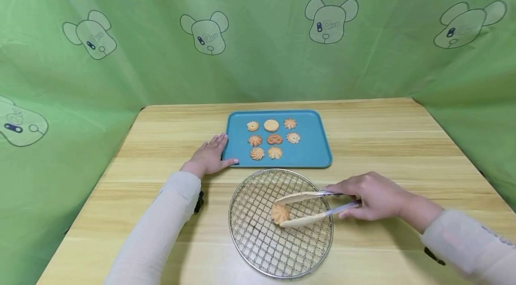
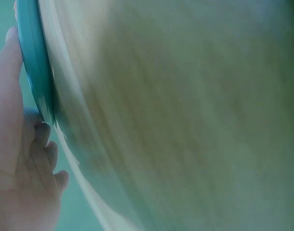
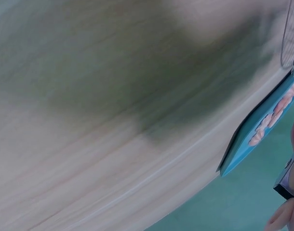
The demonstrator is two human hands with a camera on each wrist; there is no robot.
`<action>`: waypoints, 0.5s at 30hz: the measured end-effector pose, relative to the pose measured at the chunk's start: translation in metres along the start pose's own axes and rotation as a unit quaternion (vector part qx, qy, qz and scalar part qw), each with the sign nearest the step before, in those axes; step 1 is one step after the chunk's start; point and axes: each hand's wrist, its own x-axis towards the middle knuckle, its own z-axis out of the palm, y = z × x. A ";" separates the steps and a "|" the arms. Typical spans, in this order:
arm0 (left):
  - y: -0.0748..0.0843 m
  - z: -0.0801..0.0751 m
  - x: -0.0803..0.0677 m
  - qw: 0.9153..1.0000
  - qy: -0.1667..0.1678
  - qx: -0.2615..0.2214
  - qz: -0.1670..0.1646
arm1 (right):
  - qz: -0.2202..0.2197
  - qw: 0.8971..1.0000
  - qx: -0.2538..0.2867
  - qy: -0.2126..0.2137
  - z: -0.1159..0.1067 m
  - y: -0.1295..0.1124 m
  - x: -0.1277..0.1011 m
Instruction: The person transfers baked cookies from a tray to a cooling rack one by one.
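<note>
The right hand [image 1: 372, 197] pinches tongs [image 1: 308, 220] between its fingers, tips around a cookie [image 1: 279, 214] on the wire rack [image 1: 278, 244]; the left hand [image 1: 208, 157], thumb spread, touches the blue tray [image 1: 314, 155] nearer the bench's [image 1: 375, 141] far edge.

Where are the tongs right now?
In the head view, the tongs are right of centre, held by the right hand over the round wire rack, with a cookie between their tips.
</note>
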 end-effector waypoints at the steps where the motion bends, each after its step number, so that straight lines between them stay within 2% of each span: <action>1: 0.000 0.000 0.000 1.000 0.000 0.001 -0.001 | -0.003 1.000 0.000 0.000 0.001 -0.001 0.000; 15: -0.001 0.001 0.001 1.000 0.003 0.005 -0.001 | -0.041 0.999 0.027 -0.005 0.007 -0.010 0.005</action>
